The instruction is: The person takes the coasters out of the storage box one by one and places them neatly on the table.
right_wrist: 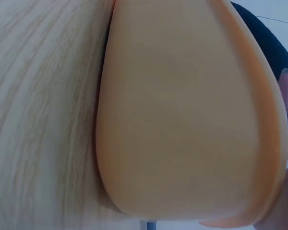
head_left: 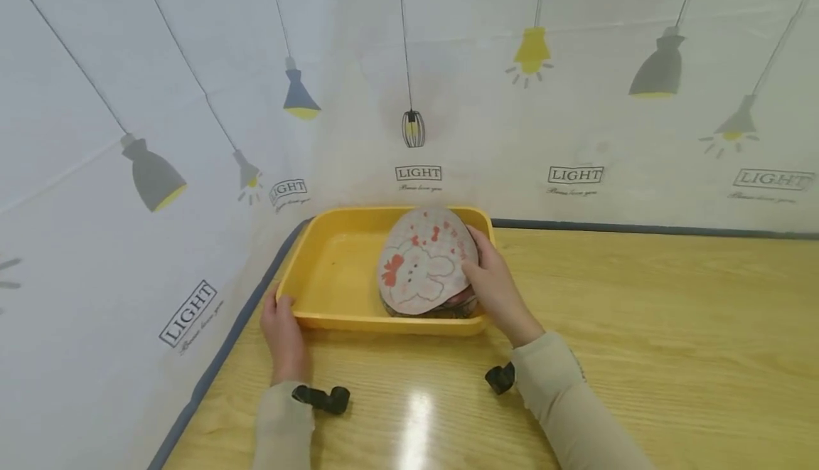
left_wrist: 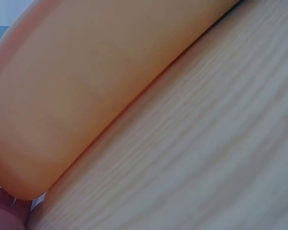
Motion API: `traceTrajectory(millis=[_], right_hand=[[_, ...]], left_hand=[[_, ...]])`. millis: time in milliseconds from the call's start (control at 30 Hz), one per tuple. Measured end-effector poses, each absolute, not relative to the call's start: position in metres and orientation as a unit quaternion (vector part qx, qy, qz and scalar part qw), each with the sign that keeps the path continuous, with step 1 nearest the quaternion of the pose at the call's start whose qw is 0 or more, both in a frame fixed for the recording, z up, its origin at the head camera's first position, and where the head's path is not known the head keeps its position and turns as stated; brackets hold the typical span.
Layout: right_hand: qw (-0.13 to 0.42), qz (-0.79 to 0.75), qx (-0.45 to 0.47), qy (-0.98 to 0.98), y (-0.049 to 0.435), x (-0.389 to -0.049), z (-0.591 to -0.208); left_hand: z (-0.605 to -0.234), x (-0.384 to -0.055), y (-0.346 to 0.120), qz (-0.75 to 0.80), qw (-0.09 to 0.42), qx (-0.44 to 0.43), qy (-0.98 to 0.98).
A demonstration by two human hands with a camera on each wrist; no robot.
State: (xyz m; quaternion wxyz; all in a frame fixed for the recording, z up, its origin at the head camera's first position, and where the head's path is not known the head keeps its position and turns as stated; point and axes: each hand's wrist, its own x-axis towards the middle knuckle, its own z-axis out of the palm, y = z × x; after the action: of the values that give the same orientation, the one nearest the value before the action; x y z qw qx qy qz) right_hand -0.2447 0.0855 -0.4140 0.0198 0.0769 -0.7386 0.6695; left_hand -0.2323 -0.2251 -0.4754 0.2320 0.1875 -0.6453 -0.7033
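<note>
A yellow plastic tray (head_left: pixel 333 271) stands on the wooden table against the wall. My left hand (head_left: pixel 281 335) grips its front left corner, fingers over the rim; in the left wrist view part of that hand (left_wrist: pixel 9 213) shows below the tray wall. In the tray's right half is a round pale mat (head_left: pixel 422 260) printed with a white rabbit and red bows, tilted over a darker patterned item (head_left: pixel 457 306) that is mostly hidden. My right hand (head_left: pixel 495 285) pinches the mat's right edge, thumb on top. The right wrist view shows the mat's black underside (right_wrist: pixel 264 38) above the rim.
The wooden table (head_left: pixel 672 313) extends to the right and in front of the tray. A wall covering (head_left: pixel 486 136) printed with lamps rises behind and on the left, with a dark strip (head_left: pixel 640 229) along its foot. Small black cameras are worn on both wrists.
</note>
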Motion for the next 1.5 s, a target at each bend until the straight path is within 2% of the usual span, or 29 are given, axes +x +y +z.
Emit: traceTrajectory(millis=[200,533,900,1500], right_hand=[[0.025,0.712,0.11,-0.694,0.09,-0.247,-0.413],[-0.001,0.803,0.079,-0.59,0.116,-0.245,-0.403],[0.036,0.81,0.07,-0.582,0.151,-0.247,-0.397],[-0.03,0.806,0.056,-0.589,0.199,-0.218,-0.413]], left_hand=[[-0.467,-0.232,-0.226,-0.718,0.236,0.183,-0.629],[-0.461,-0.234,-0.228,-0.725,0.239,0.18,-0.62],[-0.465,-0.235,-0.226,-0.713,0.235,0.182,-0.635],[-0.476,-0.23,-0.225,-0.704,0.228,0.185,-0.647]])
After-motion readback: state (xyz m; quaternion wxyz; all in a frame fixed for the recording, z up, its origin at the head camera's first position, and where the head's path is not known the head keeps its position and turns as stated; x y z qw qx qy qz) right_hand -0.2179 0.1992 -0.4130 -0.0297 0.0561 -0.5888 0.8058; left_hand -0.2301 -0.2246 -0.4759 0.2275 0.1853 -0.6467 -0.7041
